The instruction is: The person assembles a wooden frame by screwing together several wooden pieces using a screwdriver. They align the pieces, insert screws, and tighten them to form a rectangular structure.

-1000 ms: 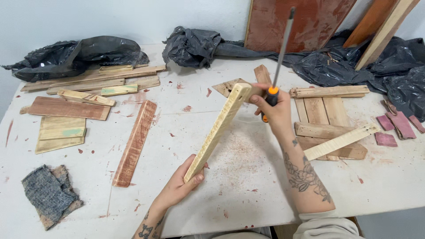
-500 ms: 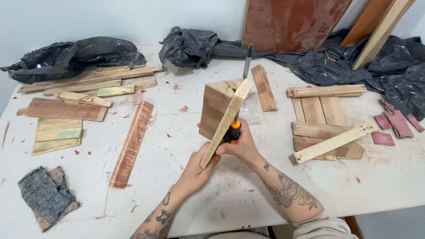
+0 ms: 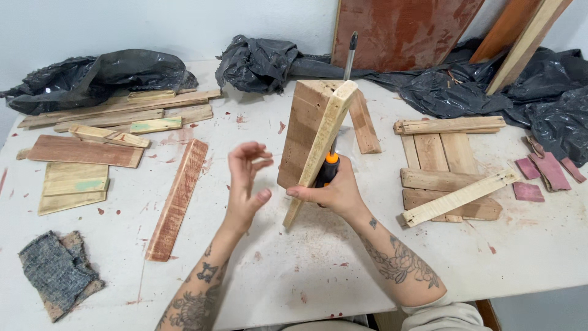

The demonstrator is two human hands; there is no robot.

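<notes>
Left hand (image 3: 245, 184) is open, fingers spread, touching nothing, just left of the wooden piece (image 3: 315, 132). That piece stands nearly upright on the white table (image 3: 294, 270), leaning right. Right hand (image 3: 331, 191) is clamped on its lower edge plus the orange-handled screwdriver (image 3: 335, 132), so it's nearer.

No packages, labels, signs or screens before you: only bare wood and black plastic sheeting on your table.

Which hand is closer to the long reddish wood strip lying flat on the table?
Left. The left hand hovers open just right of the reddish strip, not touching it. The right hand is farther right, gripping the upright wood piece and a screwdriver.
</notes>
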